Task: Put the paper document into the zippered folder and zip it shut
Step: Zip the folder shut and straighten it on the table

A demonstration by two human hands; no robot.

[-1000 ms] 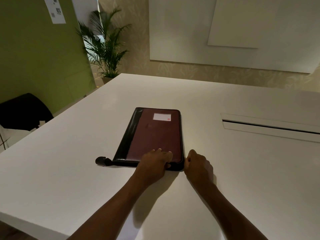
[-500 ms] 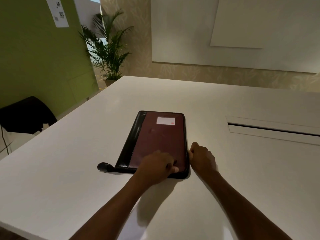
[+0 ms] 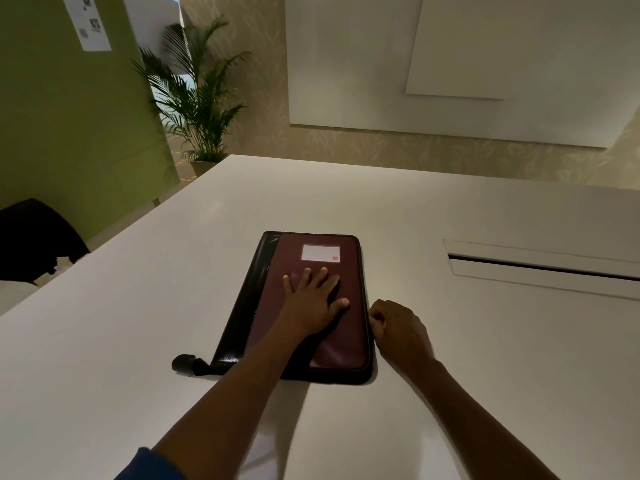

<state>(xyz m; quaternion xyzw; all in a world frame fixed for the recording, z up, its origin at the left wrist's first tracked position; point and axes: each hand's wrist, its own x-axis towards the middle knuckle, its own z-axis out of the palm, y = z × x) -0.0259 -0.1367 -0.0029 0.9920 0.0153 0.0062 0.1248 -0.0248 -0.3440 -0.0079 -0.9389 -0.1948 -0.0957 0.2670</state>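
A maroon and black zippered folder (image 3: 332,337) lies closed and flat on the white table (image 3: 138,341), with a white label near its far end. My left hand (image 3: 313,297) rests flat on the cover, fingers spread. My right hand (image 3: 398,329) is pinched at the folder's right edge, about halfway along it, apparently on the zipper pull, which its fingers hide. A black strap end (image 3: 188,364) sticks out at the folder's near left corner. No paper document is in view.
A long cable slot (image 3: 540,268) is cut into the table to the right of the folder. A black chair (image 3: 38,233) stands off the table's left edge. A potted palm (image 3: 197,98) stands beyond the far left corner.
My right hand has slid from the folder's near right corner up along its right edge. My left hand has moved from the near edge to the middle of the cover and flattened.
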